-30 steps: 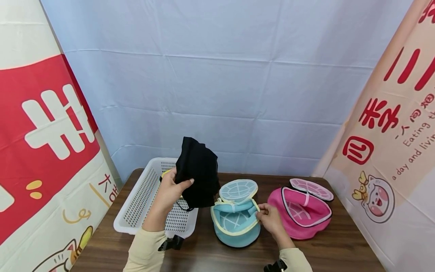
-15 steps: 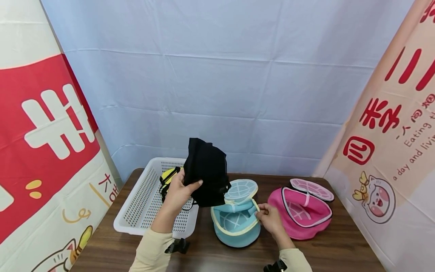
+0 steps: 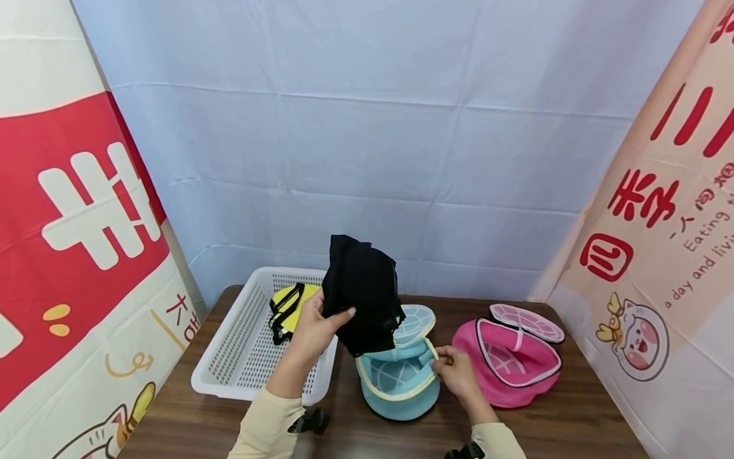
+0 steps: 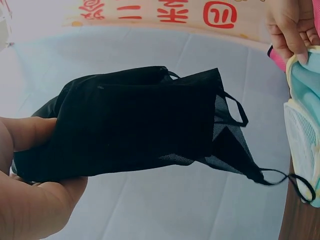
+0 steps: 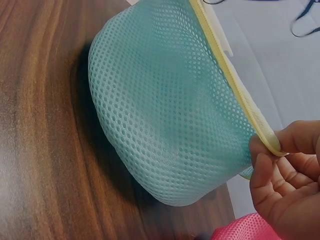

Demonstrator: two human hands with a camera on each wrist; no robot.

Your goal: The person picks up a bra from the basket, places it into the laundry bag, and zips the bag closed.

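Note:
My left hand grips a folded black garment by its near edge, thumb on one side. Thin loops and sheer mesh parts hang from the garment's far end in the left wrist view. It is held up above the back of a teal mesh laundry bag, overlapping its raised lid in the head view. My right hand pinches the bag's yellow zip rim between thumb and fingers at the right side. The bag stands on the table with its mouth unzipped.
A white perforated basket stands at the left, holding a yellow garment with black straps. To the right lies a pink mesh laundry bag, its lid folded back. A cloth backdrop rises behind the wooden table.
My left hand has carried the black garment rightward from over the basket toward the teal bag, uncovering the yellow garment. The right hand has stayed at the bag's rim.

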